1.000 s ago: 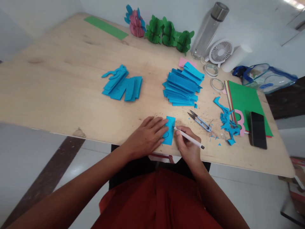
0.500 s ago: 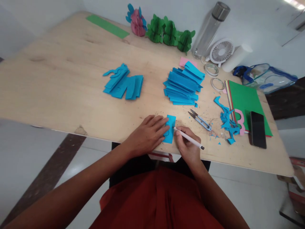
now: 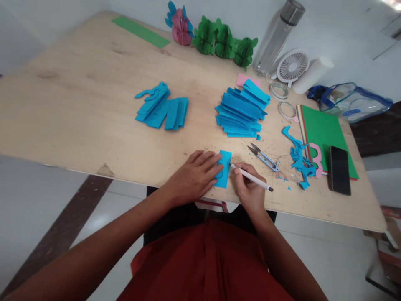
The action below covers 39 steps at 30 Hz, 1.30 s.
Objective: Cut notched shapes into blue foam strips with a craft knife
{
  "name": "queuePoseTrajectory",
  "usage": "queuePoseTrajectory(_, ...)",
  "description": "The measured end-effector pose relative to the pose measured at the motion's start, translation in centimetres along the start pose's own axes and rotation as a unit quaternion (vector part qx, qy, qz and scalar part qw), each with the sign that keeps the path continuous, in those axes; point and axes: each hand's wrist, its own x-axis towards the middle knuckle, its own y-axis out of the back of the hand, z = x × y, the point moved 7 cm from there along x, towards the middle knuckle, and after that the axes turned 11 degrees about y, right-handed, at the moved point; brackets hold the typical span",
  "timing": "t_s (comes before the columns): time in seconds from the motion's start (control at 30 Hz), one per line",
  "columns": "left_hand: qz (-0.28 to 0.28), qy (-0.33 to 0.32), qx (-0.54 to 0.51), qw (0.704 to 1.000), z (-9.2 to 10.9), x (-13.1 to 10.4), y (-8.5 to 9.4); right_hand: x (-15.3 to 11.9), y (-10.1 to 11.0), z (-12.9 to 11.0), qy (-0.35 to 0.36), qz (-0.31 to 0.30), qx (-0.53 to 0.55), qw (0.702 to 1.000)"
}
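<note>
- Left hand [image 3: 196, 174] lies spread flat, gripping nothing, partly over blue paper [image 3: 223, 180] on the bench [image 3: 94, 133].
- Right hand [image 3: 249, 186] pinches a white pen [image 3: 253, 177], tip by the paper's edge.

Soft, even light covered the worktop [image 3: 78, 104], with a blown-out patch [image 3: 393, 3] at two o'clock and sheen on the floor [image 3: 97, 217] at eight. Wide-angle stretch leaned the bottle [image 3: 276, 42] outward; fine detail looked smeared.
</note>
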Motion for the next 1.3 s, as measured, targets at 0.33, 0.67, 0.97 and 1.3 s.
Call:
queuePoseTrajectory(0.33, 0.010, -0.002, -0.004, 1.000, 0.05, -0.05, 0.23, 0.28, -0.25, 0.10, -0.003, -0.011, -0.001, 1.000)
queuePoseTrajectory(0.67, 0.012, -0.001, -0.002, 1.000, -0.02, 0.01, 0.05, 0.27, -0.33, 0.07, -0.001, -0.015, 0.002, 1.000)
queuePoseTrajectory(0.97, 0.003, 0.002, -0.002, 1.000, 0.06, 0.03, 0.24, 0.15, -0.15, -0.19, -0.001, -0.010, -0.003, 1.000)
queuePoseTrajectory(1.3, 0.005, 0.001, 0.004, 1.000, 0.05, -0.01, 0.14, -0.13, -0.13, -0.06, 0.005, -0.008, -0.004, 1.000)
